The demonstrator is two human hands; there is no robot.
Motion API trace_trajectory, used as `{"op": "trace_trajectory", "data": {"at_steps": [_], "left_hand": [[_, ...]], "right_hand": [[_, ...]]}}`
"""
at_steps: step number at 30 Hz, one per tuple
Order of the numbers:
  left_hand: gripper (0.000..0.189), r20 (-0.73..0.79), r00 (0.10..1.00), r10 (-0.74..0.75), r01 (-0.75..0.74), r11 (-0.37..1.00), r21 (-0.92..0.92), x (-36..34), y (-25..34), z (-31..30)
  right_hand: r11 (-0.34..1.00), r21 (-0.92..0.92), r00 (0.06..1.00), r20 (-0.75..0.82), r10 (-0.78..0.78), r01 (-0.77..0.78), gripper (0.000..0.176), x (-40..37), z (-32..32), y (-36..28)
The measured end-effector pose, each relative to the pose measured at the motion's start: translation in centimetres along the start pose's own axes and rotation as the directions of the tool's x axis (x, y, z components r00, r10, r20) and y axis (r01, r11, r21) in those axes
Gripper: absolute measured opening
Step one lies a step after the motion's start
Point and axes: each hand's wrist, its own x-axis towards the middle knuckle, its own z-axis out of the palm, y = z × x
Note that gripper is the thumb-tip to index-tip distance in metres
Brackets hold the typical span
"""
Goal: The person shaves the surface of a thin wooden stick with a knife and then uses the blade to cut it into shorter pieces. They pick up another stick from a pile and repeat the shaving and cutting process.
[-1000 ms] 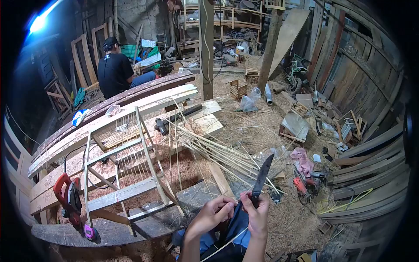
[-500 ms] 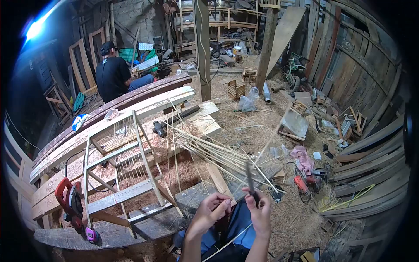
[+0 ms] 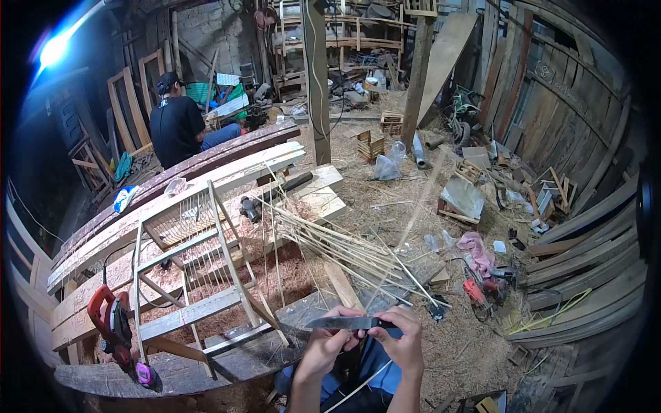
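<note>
My right hand [image 3: 401,342] grips the handle of a dark-bladed knife [image 3: 339,322], whose blade now lies level and points left across my left hand [image 3: 328,343]. My left hand pinches a thin bamboo strip [image 3: 406,230] that rises blurred up and to the right; a pale strip end [image 3: 358,389] trails down across my blue-trousered lap. Both hands are close together low in the middle of the view.
A bundle of thin bamboo sticks [image 3: 337,244] lies on the planks ahead. A slatted wooden frame [image 3: 200,255] stands on the bench, with a red circular saw [image 3: 110,323] at the left. Another person [image 3: 175,124] sits at the back. A red power tool [image 3: 478,289] lies on the straw-strewn floor.
The knife swung from pointing upward to lying level, blade to the left, over my left hand. The thin strip has swung up to the right. The view tipped slightly downward.
</note>
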Motion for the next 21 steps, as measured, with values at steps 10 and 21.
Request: {"op": "trace_trajectory", "data": {"at_steps": [10,21], "left_hand": [[0.016,0.132,0.990,-0.056,0.040,0.991,0.124,-0.3,0.6,0.2],[0.011,0.104,0.978,-0.182,0.171,0.980,0.105,-0.5,1.1,-0.6]], "right_hand": [[0.987,-0.057,0.987,-0.045,-0.154,0.151,0.039,-0.4,-1.8,0.7],[0.973,-0.219,0.960,-0.253,-0.124,0.068,0.038,-1.3,-3.3,3.2]]}}
